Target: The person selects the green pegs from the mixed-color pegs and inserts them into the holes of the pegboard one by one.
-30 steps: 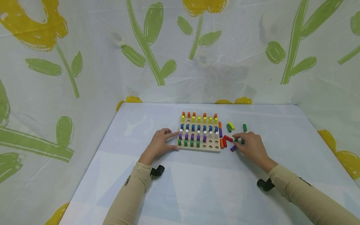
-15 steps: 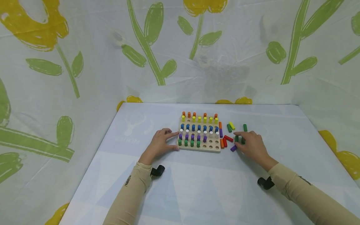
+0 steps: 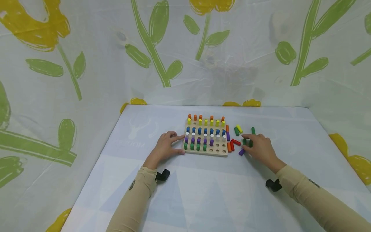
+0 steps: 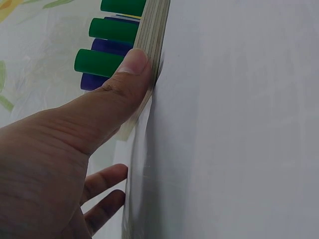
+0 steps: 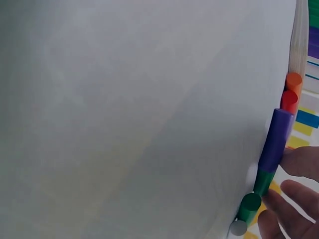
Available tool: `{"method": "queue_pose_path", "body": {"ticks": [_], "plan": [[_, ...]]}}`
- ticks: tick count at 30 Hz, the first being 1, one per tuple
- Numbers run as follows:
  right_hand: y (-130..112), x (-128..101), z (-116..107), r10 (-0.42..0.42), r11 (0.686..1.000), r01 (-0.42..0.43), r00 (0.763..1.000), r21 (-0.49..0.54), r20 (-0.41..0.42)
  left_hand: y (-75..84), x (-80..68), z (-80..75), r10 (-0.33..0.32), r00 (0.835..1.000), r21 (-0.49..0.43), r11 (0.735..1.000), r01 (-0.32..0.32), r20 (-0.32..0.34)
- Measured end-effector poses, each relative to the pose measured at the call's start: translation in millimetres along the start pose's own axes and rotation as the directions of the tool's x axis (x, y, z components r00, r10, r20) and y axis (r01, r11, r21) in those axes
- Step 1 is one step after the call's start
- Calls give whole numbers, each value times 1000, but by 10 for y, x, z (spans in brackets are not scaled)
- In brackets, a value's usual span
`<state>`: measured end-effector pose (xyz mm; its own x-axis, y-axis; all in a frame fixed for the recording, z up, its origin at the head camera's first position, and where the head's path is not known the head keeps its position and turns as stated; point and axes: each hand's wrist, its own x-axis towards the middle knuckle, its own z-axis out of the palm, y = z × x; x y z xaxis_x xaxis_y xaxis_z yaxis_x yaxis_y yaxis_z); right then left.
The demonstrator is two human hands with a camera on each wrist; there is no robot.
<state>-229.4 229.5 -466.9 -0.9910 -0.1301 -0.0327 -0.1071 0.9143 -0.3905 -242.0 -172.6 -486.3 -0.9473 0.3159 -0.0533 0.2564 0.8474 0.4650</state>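
Head view: a wooden pegboard (image 3: 206,151) lies on a pale table (image 3: 203,193), filled with upright orange, yellow, blue, white, purple and green pegs. The left hand (image 3: 164,149) rests flat against the board's left edge, its fingers straight and slightly spread, with the thumb at the near left corner. To the right of the board loose pegs lie scattered. The right hand (image 3: 259,148) sits among them, with its fingertips on a green peg (image 3: 244,141) lying well right of the board. The fingers are bent over the peg, but whether they pinch it cannot be told here. A purple peg (image 3: 241,152) lies just nearer than the green one, and red pegs (image 3: 233,143) lie between it and the board.

Left wrist view: the thumb (image 4: 130,69) presses the board's layered edge (image 4: 155,35), with green and purple pegs standing behind it. The other fingers are relaxed and apart.

Right wrist view: the fingertips (image 5: 301,162) touch the green peg (image 5: 263,182), which lies end to end with the purple peg (image 5: 276,140). The fingers are slightly apart and not closed around it.
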Motion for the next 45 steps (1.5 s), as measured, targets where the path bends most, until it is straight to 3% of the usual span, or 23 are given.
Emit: {"method": "queue_pose_path", "body": {"ticks": [20,30,45], "plan": [[-27,33,-35,13,999,-11,998,-33,53,10,-6,-29,0,1000,0,1000,0,-5],[12,60,-27,-22,1000,22,1000,-14,17,15,15,-10,11,1000,0,1000,-11,5],[15,1,17,3,1000,-3,1000,20,-6,1,10,-5,-2,1000,7,1000,2,8]]}}
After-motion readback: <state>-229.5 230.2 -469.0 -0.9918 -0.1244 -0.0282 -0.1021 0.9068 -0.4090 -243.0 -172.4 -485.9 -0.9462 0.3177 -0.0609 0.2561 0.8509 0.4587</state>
